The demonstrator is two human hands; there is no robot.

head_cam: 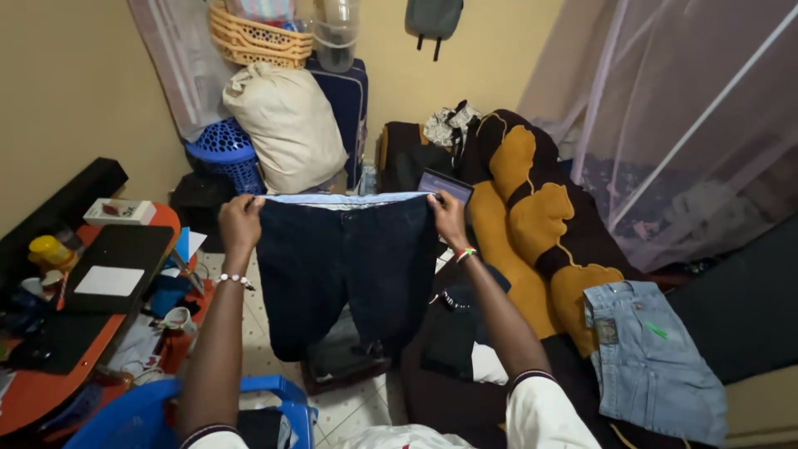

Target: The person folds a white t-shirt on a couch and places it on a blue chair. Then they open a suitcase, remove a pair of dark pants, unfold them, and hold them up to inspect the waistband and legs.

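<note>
I hold a pair of dark navy shorts (345, 266) up in front of me by the waistband, which has a pale blue lining along its top edge. My left hand (238, 220) grips the left corner of the waistband and my right hand (449, 218) grips the right corner. The shorts hang spread flat between both hands, legs down, above the tiled floor. A bead bracelet sits on each wrist.
Light blue denim shorts (652, 357) lie on the bed at right, beside a brown and yellow blanket (532, 216). A laptop (116, 266) rests on the orange table (50, 387) at left. A blue plastic chair (141, 416) stands below. A mosquito net (682, 116) hangs at right.
</note>
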